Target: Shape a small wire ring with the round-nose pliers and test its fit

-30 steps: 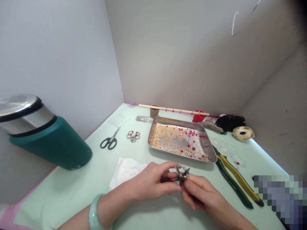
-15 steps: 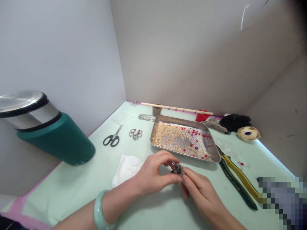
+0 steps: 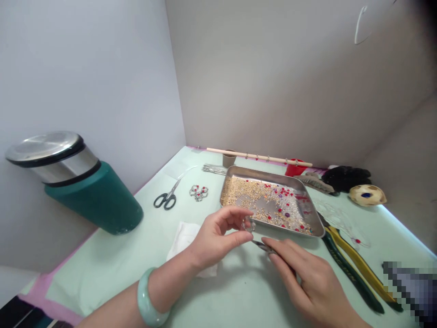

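Two hands work just in front of the metal tray [image 3: 269, 172], which serves here as the landmark. The left hand [image 3: 215, 237], with a pale green bangle [image 3: 147, 304] on its wrist, pinches a small wire-and-bead piece [image 3: 248, 224] between thumb and fingertips, held right at the tray's near rim. The right hand [image 3: 307, 278] is closed around small pliers [image 3: 264, 246], whose tips point toward the piece; whether the tips actually touch it is too small to tell.

By the look of it, the step in hand is shaping or closing the wire on that little piece, and it seems to be partway. Any next move would call for a steady pinch by the left fingers and a fine, well-aimed nip with the plier tips, since the piece is tiny and could slip or bend.

The tray holds many gold and red beads [image 3: 252, 200]. Left of the tray lie a finished bead cluster [image 3: 199, 192] and, farther left, scissors [image 3: 167, 197]. Far left of the tray stands a green bin [image 3: 82, 191] with a steel lid. A white cloth [image 3: 187, 237] lies in front of the tray, partly under the left hand. Right of the tray lie larger pliers [image 3: 355, 269] with green and yellow handles. Behind the tray runs a wooden stick [image 3: 259, 157].
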Demonstrator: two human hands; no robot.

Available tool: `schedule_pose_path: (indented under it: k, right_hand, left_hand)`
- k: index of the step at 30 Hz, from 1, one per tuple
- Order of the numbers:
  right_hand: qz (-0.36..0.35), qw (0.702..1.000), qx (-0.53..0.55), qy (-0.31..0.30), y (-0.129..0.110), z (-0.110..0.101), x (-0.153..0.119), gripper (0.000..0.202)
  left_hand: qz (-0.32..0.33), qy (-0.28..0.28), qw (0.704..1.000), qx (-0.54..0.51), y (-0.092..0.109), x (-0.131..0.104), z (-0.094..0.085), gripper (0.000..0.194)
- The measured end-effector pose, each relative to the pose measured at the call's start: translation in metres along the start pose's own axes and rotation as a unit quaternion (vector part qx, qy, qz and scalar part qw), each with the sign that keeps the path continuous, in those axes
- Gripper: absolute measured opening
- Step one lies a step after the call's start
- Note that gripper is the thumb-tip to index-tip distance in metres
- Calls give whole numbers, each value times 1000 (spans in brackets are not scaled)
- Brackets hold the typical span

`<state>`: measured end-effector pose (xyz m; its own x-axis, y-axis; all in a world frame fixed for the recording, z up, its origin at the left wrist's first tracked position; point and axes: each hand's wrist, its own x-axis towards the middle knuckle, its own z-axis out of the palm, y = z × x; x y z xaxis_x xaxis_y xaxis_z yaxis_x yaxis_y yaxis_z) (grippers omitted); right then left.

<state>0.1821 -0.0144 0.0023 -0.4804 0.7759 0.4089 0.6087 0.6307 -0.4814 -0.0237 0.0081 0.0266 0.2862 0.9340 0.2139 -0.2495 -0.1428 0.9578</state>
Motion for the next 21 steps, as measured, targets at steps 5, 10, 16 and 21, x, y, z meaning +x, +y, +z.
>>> schedule_pose_path:
  k: [5,10,16,21]
  right_hand:
    - [-29,994,-71,-82,-3,1,1,19]
    - [23,997,73,28,-9,6,3,15]
    - [177,950,252,44,-16,14,5,16]
    - [201,936,284,60,-16,16,5,16]
  left_hand:
    - [-52,11,996,-67,-2,4,-2,33]
    - [-109,-32,992,-47,-8,2,2,49]
    - [-145,-69,986,-45,-17,-2,11,48]
    - [-181,-56,981,-28,-18,-2,11,28]
